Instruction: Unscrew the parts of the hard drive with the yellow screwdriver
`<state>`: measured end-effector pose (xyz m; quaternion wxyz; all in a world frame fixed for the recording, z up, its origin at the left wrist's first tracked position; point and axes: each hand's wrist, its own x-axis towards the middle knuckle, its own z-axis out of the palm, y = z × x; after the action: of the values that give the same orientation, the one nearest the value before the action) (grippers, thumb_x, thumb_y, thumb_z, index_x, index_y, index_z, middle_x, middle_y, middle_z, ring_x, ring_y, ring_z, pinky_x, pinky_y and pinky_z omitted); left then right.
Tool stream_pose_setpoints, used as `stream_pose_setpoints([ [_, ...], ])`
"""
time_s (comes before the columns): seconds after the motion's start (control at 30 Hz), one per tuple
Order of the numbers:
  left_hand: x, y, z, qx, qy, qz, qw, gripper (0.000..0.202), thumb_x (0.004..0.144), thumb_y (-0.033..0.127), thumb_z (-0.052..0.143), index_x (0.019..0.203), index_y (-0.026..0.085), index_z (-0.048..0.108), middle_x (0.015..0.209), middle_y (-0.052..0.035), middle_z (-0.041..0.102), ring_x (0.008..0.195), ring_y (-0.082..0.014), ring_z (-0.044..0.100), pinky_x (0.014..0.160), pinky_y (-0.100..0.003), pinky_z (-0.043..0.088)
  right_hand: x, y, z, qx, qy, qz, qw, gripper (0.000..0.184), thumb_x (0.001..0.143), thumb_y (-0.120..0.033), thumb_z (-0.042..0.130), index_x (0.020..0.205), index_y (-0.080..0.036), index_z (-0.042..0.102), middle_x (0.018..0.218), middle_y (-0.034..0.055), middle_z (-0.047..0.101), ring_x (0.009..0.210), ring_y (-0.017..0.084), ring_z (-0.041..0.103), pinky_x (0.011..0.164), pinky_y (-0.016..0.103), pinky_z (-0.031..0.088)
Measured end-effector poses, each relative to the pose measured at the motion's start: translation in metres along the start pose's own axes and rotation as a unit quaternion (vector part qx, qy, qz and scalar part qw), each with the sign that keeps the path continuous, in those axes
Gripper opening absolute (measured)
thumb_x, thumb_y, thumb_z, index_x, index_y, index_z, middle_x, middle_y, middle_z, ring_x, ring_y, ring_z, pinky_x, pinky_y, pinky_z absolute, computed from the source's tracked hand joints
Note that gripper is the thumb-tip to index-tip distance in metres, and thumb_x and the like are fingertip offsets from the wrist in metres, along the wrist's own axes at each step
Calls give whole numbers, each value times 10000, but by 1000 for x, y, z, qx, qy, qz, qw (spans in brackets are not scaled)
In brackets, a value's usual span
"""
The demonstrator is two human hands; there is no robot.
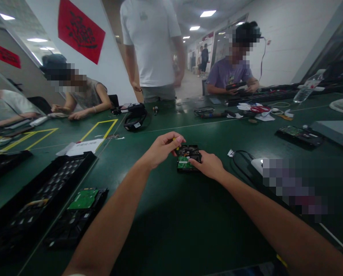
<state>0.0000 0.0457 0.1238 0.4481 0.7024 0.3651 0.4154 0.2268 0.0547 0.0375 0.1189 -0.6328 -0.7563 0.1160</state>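
On the green table in front of me lies a hard drive (183,164) in a black frame, its green circuit board facing up. My right hand (210,164) grips its right side, with the thumb resting over the board. At the far left corner of the drive, my left hand (163,148) is closed in a pinch. A bit of yellow (175,144) shows at those fingers; it is too small and too covered to tell its kind.
Left stand a long black tray (49,191) and another drive with a green board (82,199). Right are a cable (240,168), a third drive (299,136), a grey box (334,132) and a water bottle (306,90). Several people sit or stand around the table.
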Motion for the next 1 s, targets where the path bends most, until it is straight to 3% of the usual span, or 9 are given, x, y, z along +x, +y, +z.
stream_pose_setpoints([
  [0.13,-2,4,2,-102,-20,-49,993,336,931,461,622,1130,192,645,975,-80,659,885,-186,633,597,-252,522,1,1,1,3,-2,3,1000,663,948,-754,443,1297,-216,612,1143,140,738,990,330,710,759,369,500],
  [0.3,0,1,7,-208,10,-83,975,211,923,374,593,1021,189,565,941,-90,693,922,-232,676,638,-323,573,1,4,2,11,-1,-8,1000,676,958,-761,412,1284,-205,618,1131,139,741,959,313,712,724,349,485],
  [0.57,1,0,0,-130,42,-87,987,231,887,355,556,919,162,678,962,-100,653,884,-198,617,563,-246,480,2,6,3,10,1,-13,1000,627,1029,-674,311,1286,-193,619,1113,138,746,942,297,711,724,349,477],
  [0.77,1,2,2,-170,35,-102,979,237,889,349,573,1019,165,648,892,-93,668,790,-194,627,550,-268,502,0,4,3,-2,7,-13,1000,649,1005,-709,342,1277,-188,618,1115,142,745,940,297,711,719,343,481],
  [1.0,2,1,6,-209,54,-91,972,211,881,363,607,967,170,599,870,-95,689,869,-235,677,655,-342,594,0,4,2,-1,-1,-11,1000,649,989,-720,379,1305,-198,602,1145,139,738,971,305,710,745,349,489],
])
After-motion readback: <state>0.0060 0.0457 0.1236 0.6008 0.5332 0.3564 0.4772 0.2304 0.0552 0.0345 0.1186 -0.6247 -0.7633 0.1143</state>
